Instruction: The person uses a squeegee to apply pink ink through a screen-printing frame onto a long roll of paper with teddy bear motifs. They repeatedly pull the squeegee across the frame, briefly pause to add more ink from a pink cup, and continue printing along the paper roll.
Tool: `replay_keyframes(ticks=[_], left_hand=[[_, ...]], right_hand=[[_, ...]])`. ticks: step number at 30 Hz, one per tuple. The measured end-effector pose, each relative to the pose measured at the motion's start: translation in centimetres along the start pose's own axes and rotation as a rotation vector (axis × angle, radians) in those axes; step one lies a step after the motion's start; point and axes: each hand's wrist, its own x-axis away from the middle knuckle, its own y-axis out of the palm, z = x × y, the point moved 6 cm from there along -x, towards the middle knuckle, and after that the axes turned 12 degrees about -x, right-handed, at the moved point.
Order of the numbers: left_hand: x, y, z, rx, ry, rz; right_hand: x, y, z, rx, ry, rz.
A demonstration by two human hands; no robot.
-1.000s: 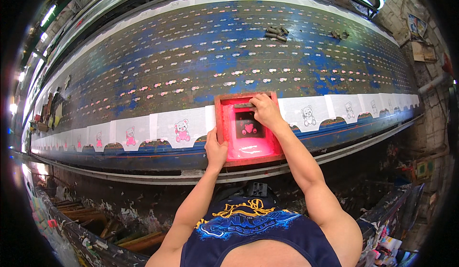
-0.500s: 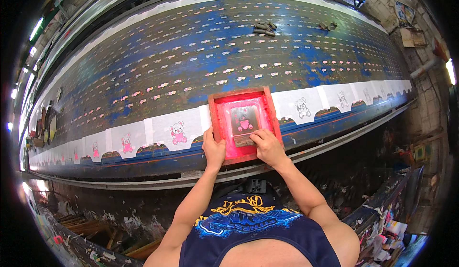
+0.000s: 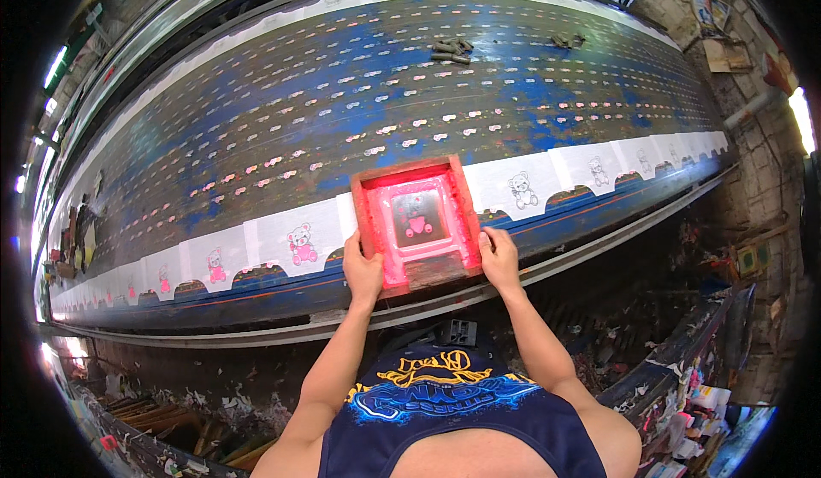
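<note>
A red-stained wooden screen frame (image 3: 455,179) lies over a row of white pieces printed with bears (image 3: 522,187) on the long table. Inside it are bright pink ink and a dark stencil window (image 3: 414,220) with a pink bear motif. A squeegee (image 3: 428,270) rests along the frame's near inner side. My left hand (image 3: 363,268) grips the left side of the frame, my right hand (image 3: 499,260) its right side. Pink-printed bears (image 3: 302,244) show left of the frame, outline-only bears to the right.
The long blue-and-dark table (image 3: 256,136) carries rows of small patches and piles of dark cylindrical objects (image 3: 451,53). A metal rail runs along its near edge, above scraps and debris. A tiled floor (image 3: 718,16) lies at the right, dark odds and ends (image 3: 81,247) on the table's far left.
My right hand has left the squeegee, which moved from the frame's far end to its near end, and now holds the frame's right side. My left hand stays on the frame.
</note>
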Motion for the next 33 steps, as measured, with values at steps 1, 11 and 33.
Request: replay_keyframes(ticks=[1, 11, 33], left_hand=[[0.0, -0.1, 0.1, 0.009, 0.01, 0.015], [2.8, 7.2, 9.0, 0.071, 0.132, 0.102], [5.2, 21.5, 14.3, 0.061, 0.015, 0.04]], right_hand=[[-0.2, 0.1, 1.2, -0.065, 0.08, -0.019], [-4.1, -9.8, 4.9, -0.185, 0.083, -0.03], [-9.8, -21.4, 12.6, -0.193, 0.167, -0.103]])
